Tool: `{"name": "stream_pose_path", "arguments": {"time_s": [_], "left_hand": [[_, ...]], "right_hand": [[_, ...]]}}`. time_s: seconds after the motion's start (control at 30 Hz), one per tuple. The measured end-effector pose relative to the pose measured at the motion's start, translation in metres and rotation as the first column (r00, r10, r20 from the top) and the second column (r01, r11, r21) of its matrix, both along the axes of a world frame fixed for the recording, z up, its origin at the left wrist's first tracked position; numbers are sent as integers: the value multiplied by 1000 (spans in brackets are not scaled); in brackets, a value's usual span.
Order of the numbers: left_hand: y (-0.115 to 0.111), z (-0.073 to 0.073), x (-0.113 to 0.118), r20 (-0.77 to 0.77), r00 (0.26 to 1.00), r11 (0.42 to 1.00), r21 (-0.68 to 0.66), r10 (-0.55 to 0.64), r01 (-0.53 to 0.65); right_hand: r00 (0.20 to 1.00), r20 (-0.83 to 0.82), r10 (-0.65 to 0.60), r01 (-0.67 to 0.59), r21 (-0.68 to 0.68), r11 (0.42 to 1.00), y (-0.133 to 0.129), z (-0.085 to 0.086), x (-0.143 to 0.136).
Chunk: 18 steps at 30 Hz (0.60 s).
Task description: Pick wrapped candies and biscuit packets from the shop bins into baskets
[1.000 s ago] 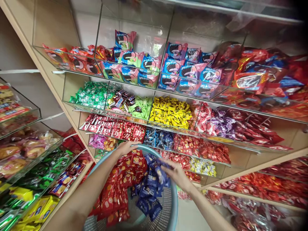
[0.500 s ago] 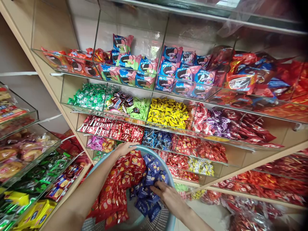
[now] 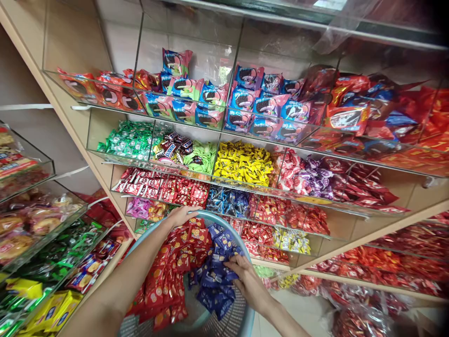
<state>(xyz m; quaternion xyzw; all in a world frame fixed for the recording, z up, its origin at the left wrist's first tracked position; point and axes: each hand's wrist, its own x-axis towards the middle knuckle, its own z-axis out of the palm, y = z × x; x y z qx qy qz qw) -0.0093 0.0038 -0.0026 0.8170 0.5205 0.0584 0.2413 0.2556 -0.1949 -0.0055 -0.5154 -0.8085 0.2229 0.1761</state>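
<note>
Your right hand (image 3: 247,280) has moved lower over the blue packets (image 3: 216,299) — fingers bent, whether gripping I can't tell. Your left hand (image 3: 183,215) clasps the basket rim (image 3: 250,320).

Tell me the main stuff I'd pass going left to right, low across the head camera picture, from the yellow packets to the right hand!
Yellow packets → left forearm → red packets → blue packets → right hand.
</note>
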Motion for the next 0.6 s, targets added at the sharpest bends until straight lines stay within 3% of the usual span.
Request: {"name": "stream_pose_path", "arguments": {"time_s": [0.1, 0.23, 0.4, 0.6], "left_hand": [[1, -2, -1, 1, 1000, 1000, 14, -2, 2], [2, -4, -2, 4, 1000, 1000, 26, -12, 12], [0, -2, -1, -2, 1000, 1000, 14, 7, -7], [-2, -1, 0, 22, 1000, 1000, -4, 14, -14]], "right_hand": [[991, -107, -81, 80, -19, 997, 1, -7, 2], [979, -113, -167, 159, -79, 984, -1, -9, 2], [987, -67, -145, 133, -157, 979, -6, -14, -3], [983, -6, -184, 184, 12, 983, -1, -23, -10]]}}
